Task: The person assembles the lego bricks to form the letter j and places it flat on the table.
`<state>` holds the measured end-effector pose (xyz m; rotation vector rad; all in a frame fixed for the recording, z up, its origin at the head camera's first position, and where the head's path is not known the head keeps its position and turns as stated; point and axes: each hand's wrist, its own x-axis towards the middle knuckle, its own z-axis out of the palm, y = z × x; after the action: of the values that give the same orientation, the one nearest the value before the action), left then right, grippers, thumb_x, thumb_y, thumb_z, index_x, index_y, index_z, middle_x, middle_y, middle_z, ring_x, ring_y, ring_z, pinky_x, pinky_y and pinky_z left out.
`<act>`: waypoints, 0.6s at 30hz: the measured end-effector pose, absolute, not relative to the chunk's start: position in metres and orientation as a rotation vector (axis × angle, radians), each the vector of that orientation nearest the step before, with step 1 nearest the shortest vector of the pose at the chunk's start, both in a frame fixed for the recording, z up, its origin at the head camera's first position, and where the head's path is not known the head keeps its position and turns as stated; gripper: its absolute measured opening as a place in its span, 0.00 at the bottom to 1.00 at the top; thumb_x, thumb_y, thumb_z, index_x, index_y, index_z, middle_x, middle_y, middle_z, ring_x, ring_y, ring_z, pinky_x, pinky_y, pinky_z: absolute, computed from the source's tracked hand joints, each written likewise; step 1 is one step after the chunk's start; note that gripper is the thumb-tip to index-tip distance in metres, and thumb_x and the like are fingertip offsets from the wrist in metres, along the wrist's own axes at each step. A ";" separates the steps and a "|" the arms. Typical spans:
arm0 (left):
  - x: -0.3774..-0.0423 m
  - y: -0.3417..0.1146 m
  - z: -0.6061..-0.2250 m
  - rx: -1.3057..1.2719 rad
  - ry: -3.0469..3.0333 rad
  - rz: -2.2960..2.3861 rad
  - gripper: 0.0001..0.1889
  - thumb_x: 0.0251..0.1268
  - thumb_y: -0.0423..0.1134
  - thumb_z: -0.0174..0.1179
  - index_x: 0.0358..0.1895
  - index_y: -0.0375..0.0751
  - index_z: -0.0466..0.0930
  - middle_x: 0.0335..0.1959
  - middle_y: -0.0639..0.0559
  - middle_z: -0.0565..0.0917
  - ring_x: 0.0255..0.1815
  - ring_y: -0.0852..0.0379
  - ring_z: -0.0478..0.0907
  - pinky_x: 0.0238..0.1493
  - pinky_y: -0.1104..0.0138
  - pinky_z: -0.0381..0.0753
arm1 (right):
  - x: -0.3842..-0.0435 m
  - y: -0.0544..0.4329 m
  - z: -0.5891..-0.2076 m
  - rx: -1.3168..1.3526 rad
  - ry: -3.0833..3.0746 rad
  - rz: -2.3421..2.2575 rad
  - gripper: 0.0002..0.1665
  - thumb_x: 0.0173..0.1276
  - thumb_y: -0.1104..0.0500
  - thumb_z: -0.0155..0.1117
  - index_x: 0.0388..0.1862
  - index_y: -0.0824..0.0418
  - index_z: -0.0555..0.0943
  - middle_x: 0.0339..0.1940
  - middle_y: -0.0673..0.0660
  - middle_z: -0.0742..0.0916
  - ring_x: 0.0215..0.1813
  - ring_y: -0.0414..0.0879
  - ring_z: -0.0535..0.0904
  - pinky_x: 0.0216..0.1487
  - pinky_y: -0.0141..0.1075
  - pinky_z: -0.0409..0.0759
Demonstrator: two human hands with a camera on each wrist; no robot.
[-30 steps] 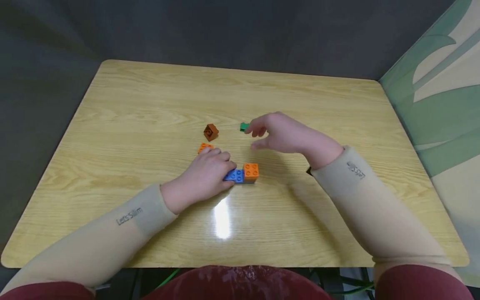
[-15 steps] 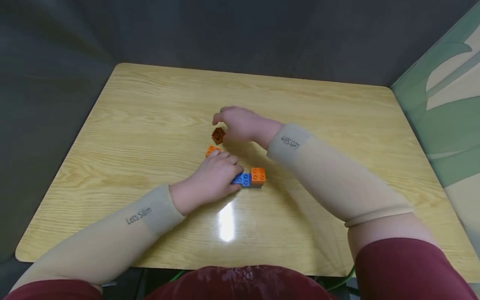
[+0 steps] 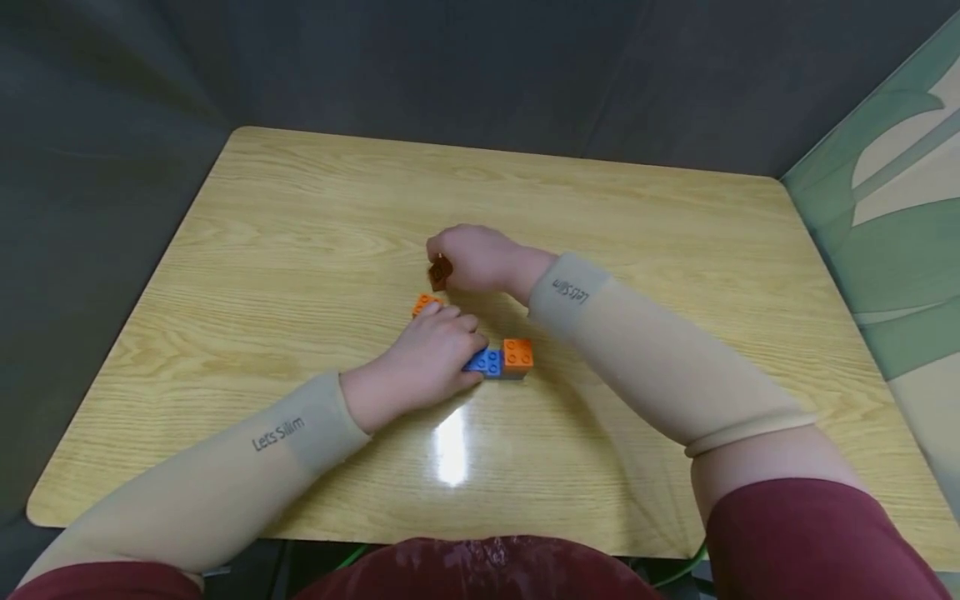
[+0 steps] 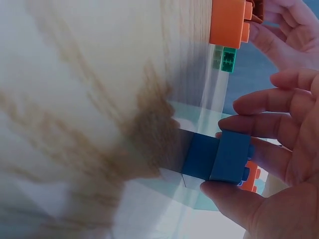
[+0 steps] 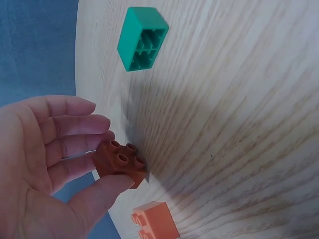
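My left hand [image 3: 420, 354] holds a blue toy building brick [image 3: 487, 362] on the table, thumb on one side and fingers on the other. In the left wrist view two blue layers [image 4: 230, 157] show, one above the other. An orange brick [image 3: 518, 353] sits at the right end of this blue piece. Farther back, my right hand [image 3: 483, 258] pinches a brown brick [image 5: 119, 164] between thumb and fingertips, its studs facing up and outward. That brown brick [image 3: 440, 272] is tilted and partly covered by the hand in the head view.
Another orange brick [image 3: 426, 304] lies just beyond my left fingers, partly covered. A green brick [image 5: 142, 40] lies on its side past my right hand, hidden in the head view. The wooden table [image 3: 300, 208] ends at a dark curtain [image 3: 450, 75].
My right hand has moved left, from beside the green brick to the brown brick, and now grips it. My left hand stays on the blue brick. The head view has shifted slightly.
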<state>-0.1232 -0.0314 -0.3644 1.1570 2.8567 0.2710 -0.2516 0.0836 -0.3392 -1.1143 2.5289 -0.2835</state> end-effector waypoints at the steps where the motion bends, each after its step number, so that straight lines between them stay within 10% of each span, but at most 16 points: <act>1: -0.123 -0.031 -0.364 1.157 2.856 0.276 0.14 0.58 0.51 0.70 0.40 0.46 0.86 0.34 0.55 0.75 0.38 0.53 0.70 0.43 0.59 0.63 | -0.252 0.085 -0.338 -1.113 2.536 -0.283 0.03 0.69 0.63 0.63 0.40 0.58 0.81 0.36 0.49 0.83 0.39 0.46 0.75 0.46 0.38 0.71; 18: -0.127 -0.035 -0.360 1.103 2.797 0.280 0.17 0.60 0.52 0.69 0.47 0.46 0.85 0.36 0.56 0.76 0.38 0.55 0.69 0.45 0.58 0.65 | -0.237 0.143 -0.293 -1.123 2.587 -0.440 0.18 0.64 0.63 0.67 0.54 0.61 0.82 0.43 0.54 0.80 0.48 0.51 0.76 0.55 0.43 0.72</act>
<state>-0.1274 -0.0349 -0.3601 1.1025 2.7968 0.2804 -0.2367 0.1429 -0.2930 -1.1235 2.5866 -0.4402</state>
